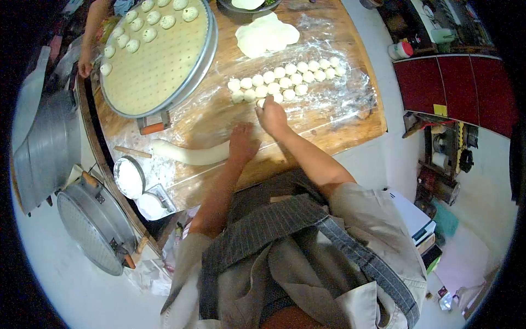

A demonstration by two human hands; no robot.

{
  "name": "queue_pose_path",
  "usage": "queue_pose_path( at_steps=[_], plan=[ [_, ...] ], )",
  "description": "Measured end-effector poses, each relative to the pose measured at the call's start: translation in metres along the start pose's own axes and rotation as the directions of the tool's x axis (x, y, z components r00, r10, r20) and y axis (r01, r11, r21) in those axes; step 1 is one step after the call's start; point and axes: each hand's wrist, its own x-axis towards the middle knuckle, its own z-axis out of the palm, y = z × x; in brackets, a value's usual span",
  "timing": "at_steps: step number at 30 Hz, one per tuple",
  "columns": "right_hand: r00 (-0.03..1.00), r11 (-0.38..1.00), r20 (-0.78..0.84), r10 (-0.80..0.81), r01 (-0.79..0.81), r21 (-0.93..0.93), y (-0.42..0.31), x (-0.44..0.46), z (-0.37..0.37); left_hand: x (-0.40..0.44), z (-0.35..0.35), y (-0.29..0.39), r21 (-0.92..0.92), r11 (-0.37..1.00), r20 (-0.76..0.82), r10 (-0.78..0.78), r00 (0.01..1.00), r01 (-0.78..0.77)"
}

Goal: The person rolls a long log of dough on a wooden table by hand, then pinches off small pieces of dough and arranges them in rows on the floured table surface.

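My left hand (245, 143) is closed round the right end of a long, smooth white dough roll (189, 154) lying on the floured wooden table (329, 129). Just beyond it, my right hand (272, 117) pinches a small dough piece (261, 102), mostly covered by the fingers, at the near edge of the rows. Several cut dough pieces (285, 83) sit there in uneven lines on flour. Behind them lies a flat, lobed sheet of dough wrappers (267, 35), seemingly overlapping.
A round steamer tray (159, 82) holds several filled buns (167, 22) at the back left. A rolling pin (133, 152), a flour bowl (130, 177) and a scale (159, 202) stand at the left edge. Another person's hand (85, 66) shows beside the tray. A second steamer (96, 227) stands lower left.
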Motion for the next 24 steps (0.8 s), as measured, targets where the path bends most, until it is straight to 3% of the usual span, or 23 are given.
queue_pose_path(
  at_steps=[1,3,7,8,10,11,13,14,16,19,21,22,24],
  plan=[
    [1.000,1.000,-0.005,-0.007,0.007,-0.003,-0.004,0.002,-0.004,-0.001,0.000,0.002,0.094,0.995,-0.068,-0.022,0.997,0.028],
    [0.999,0.989,0.044,-0.021,0.028,-0.147,-0.006,0.005,-0.010,-0.002,-0.001,0.000,0.080,0.997,-0.094,0.011,0.996,-0.004],
    [0.999,0.974,0.046,-0.009,0.019,-0.227,-0.008,0.000,-0.018,-0.003,0.010,-0.015,0.086,0.996,-0.173,0.029,0.984,-0.014],
    [0.999,0.984,0.003,-0.046,0.045,-0.172,-0.012,-0.008,-0.024,-0.002,0.014,-0.020,0.082,0.996,-0.181,0.039,0.983,-0.024],
    [0.995,0.994,-0.051,-0.081,0.077,-0.077,-0.021,-0.037,-0.030,0.001,0.019,-0.026,0.027,0.999,-0.005,-0.033,0.999,0.034],
    [0.999,0.995,0.035,-0.001,0.004,-0.104,-0.021,-0.041,-0.020,0.000,0.019,-0.028,0.019,1.000,-0.009,-0.023,1.000,0.023],
    [0.994,0.997,0.091,-0.059,0.064,-0.050,-0.015,-0.047,-0.005,-0.004,0.009,-0.028,-0.114,0.982,-0.178,0.128,0.976,-0.150],
    [0.995,0.997,0.083,-0.057,0.062,-0.056,-0.017,-0.053,0.008,-0.007,0.001,-0.026,-0.094,0.968,-0.251,0.204,0.946,-0.234],
    [0.962,0.948,0.186,0.198,-0.236,0.213,-0.030,-0.061,0.041,-0.007,0.000,-0.033,-0.127,0.963,-0.246,0.201,0.948,-0.237],
    [0.978,0.938,0.105,0.179,-0.202,0.283,-0.035,-0.063,0.055,-0.012,-0.002,-0.040,-0.122,0.953,-0.267,0.238,0.934,-0.278],
    [0.986,0.944,0.061,0.157,-0.168,0.285,-0.038,-0.062,0.052,-0.007,0.001,-0.042,0.004,0.983,-0.105,0.183,0.978,-0.183],
    [0.988,0.946,0.054,0.147,-0.157,0.284,-0.038,-0.063,0.045,-0.002,0.004,-0.039,0.007,0.980,-0.099,0.197,0.975,-0.197],
    [0.990,0.950,0.053,0.133,-0.143,0.278,-0.038,-0.063,0.033,0.002,0.011,-0.032,-0.131,0.990,-0.077,0.041,0.996,-0.051]
  ],
)
